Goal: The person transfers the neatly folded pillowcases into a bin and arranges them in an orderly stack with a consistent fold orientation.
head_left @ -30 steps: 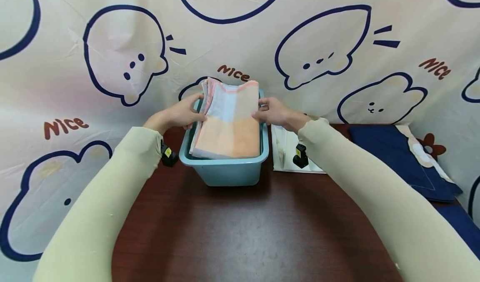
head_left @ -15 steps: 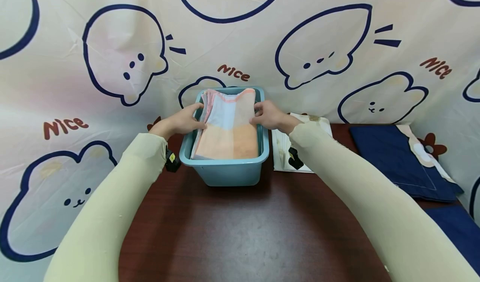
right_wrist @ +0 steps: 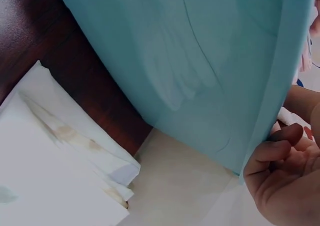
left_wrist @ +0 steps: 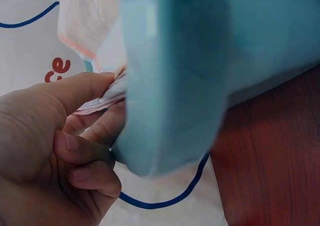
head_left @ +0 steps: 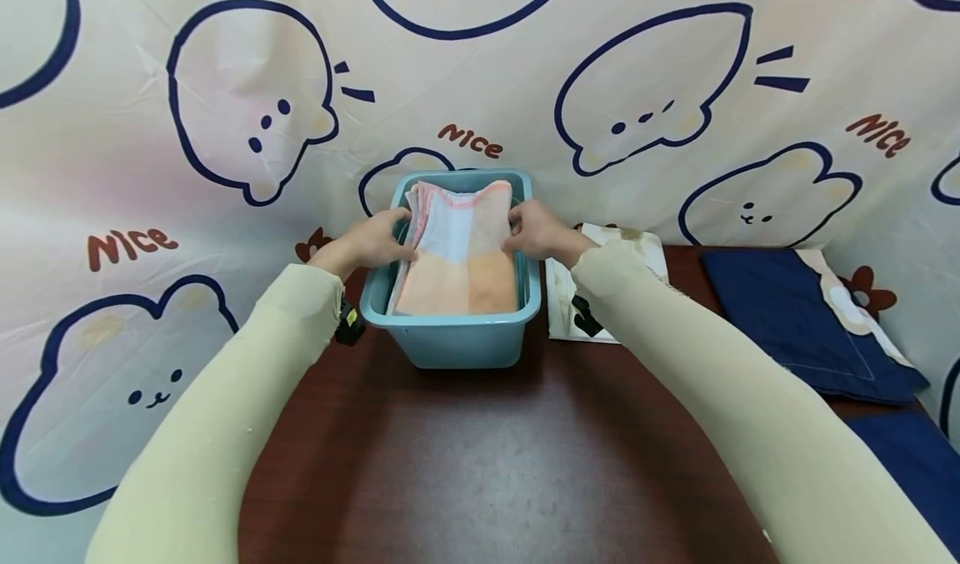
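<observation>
A folded cloth (head_left: 453, 252) in peach, light blue and beige blocks, with a pink edge, lies inside a pale blue plastic basin (head_left: 457, 347). On its left side, my left hand (head_left: 378, 241) pinches the layered edge between thumb and fingers; the left wrist view shows the thumb on the cloth's folds (left_wrist: 116, 89) right by the basin's rim (left_wrist: 145, 85). Across from it, my right hand (head_left: 538, 232) pinches the cloth's right edge. In the right wrist view the curled fingers of that hand (right_wrist: 285, 181) reach over the rim, and the basin wall (right_wrist: 185, 70) hides most of the cloth.
To the right of the basin lies a folded white cloth (head_left: 558, 297), partly under my right forearm. Dark blue folded fabric (head_left: 787, 314) is farther right, with more blue fabric (head_left: 911, 456) nearer. A printed curtain (head_left: 465, 72) backs the dark brown table (head_left: 480, 464).
Both hands have lowered the folded cloth into the basin, so its far edge now sits below the back rim. In the last half second the hands and cloth barely move.
</observation>
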A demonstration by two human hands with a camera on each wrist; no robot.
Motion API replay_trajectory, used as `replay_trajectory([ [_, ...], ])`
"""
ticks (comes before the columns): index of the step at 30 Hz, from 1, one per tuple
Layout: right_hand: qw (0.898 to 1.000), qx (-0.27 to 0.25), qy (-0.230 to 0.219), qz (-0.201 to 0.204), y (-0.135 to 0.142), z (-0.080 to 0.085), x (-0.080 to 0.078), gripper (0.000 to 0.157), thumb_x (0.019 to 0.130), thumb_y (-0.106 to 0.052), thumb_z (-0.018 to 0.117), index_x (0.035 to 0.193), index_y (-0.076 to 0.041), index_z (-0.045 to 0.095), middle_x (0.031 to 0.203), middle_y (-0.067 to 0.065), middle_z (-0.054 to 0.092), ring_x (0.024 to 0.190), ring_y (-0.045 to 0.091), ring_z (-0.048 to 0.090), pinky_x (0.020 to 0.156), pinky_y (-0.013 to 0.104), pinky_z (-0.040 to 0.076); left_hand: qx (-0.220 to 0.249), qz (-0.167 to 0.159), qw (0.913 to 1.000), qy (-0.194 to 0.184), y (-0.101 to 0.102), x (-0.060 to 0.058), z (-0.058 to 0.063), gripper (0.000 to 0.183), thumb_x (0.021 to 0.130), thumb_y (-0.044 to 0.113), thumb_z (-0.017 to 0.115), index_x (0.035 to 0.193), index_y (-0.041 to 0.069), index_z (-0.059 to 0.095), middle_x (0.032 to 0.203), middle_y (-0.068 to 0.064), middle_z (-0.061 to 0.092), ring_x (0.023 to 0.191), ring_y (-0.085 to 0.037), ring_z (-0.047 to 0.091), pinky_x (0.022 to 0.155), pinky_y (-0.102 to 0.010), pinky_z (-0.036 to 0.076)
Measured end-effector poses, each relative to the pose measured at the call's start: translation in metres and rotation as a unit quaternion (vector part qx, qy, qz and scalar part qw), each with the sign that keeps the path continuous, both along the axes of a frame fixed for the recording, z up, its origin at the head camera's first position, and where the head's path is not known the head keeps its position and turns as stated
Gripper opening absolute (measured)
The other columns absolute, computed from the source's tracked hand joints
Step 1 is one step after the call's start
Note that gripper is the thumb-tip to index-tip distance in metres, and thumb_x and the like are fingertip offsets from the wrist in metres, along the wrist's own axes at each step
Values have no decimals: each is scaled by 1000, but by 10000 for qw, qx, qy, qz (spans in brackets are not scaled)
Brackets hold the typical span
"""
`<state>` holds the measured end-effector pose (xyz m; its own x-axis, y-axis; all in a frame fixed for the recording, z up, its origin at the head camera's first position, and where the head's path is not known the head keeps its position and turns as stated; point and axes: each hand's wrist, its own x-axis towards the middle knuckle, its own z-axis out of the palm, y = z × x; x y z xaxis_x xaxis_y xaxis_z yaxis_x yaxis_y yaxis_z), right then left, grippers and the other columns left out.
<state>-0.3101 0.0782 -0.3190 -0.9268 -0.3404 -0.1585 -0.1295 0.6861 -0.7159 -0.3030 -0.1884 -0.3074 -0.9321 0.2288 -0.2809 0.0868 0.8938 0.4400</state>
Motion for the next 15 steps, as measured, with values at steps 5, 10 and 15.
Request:
replay_trajectory([
  [5,9998,187,67,-95,-2,2,4,14,95,-6,67,107,2,64,57,-3,34,52,11,33,56,26,34,-273,41,9996,31,3,2,1,77,98,27,66,159,10,24,161,-23,33,129,-43,50,105,-62,46],
  [10,9986,426,180,-238,-6,3,7,26,94,-6,67,119,0,65,61,-2,39,56,13,41,59,26,40,-528,174,9984,103,5,5,2,79,97,29,67,160,12,23,161,-23,33,128,-43,51,104,-62,47],
  [15,9959,787,213,-399,-9,4,8,31,95,-9,67,125,-3,65,64,-1,42,60,14,46,61,25,43,-573,227,9980,111,6,6,2,80,97,28,67,161,12,22,161,-23,34,126,-44,52,101,-62,49],
])
